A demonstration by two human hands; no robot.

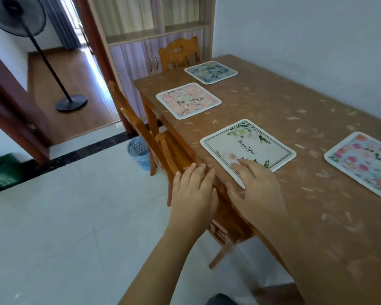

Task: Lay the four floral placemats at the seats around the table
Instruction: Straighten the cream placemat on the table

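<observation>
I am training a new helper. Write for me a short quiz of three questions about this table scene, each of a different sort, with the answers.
1. True or false: four placemats lie on the table.
2. Which hand touches the white placemat with the word on it? A) left B) right C) neither
3. Fill in: the left hand is at the table's ____.

Key: 1 true. 2 B, the right hand rests on its near corner. 3 edge.
</observation>
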